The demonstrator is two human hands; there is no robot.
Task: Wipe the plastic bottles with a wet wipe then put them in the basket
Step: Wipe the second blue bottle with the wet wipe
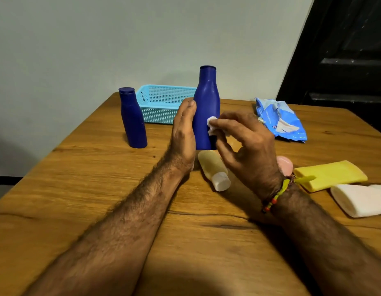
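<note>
A tall dark blue bottle point(206, 99) stands upright near the table's middle. My left hand point(183, 133) grips its left side. My right hand point(247, 144) pinches a small white wet wipe point(212, 124) and presses it against the bottle's lower right side. A second, smaller blue bottle point(133, 118) stands upright to the left. Behind both sits a light blue mesh basket point(161, 103) with nothing visible inside. A small yellowish bottle with a white cap point(214, 169) lies on its side under my hands.
A blue wet wipe pack point(279, 119) lies at the back right. A yellow tube point(330, 175), a white tube point(360, 199) and a pink item point(284, 164) lie on the right. The wooden table point(100, 178) meets a wall behind.
</note>
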